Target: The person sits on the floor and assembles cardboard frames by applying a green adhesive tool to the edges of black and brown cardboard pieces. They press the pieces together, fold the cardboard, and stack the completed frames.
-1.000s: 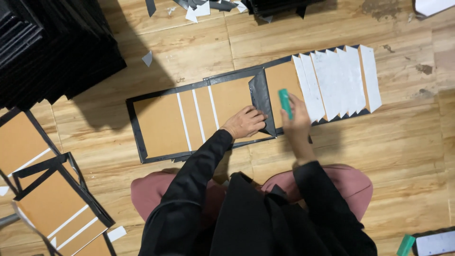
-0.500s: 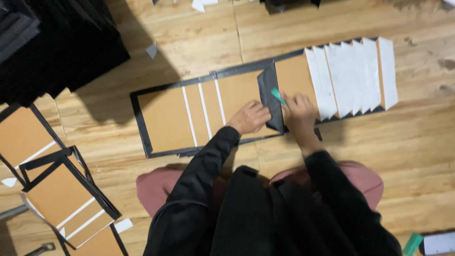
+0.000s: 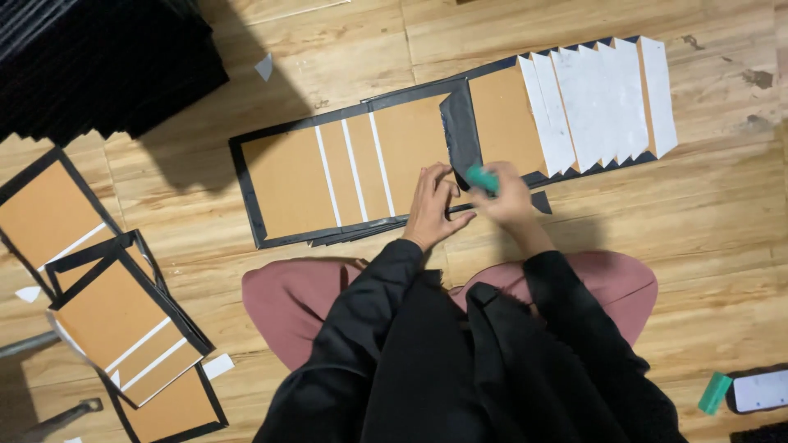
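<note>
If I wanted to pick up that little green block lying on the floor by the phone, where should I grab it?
Grab the green block across its two long sides, coming straight down from above. It lies flat and tilted on the wooden floor, with the phone close on one side.

tan board (image 3: 353, 176) edged in black with thin white stripes; a green tool (image 3: 483, 179) in the right hand (image 3: 507, 197); white strips (image 3: 603, 102) fanned over tan panels; black sleeves (image 3: 369, 303); dusty-pink trousers (image 3: 287, 299); pale wood-grain floor (image 3: 328, 49); black stack (image 3: 98, 61)

green scraper (image 3: 483, 179), black-edged brown cover board (image 3: 353, 168), flat
</note>
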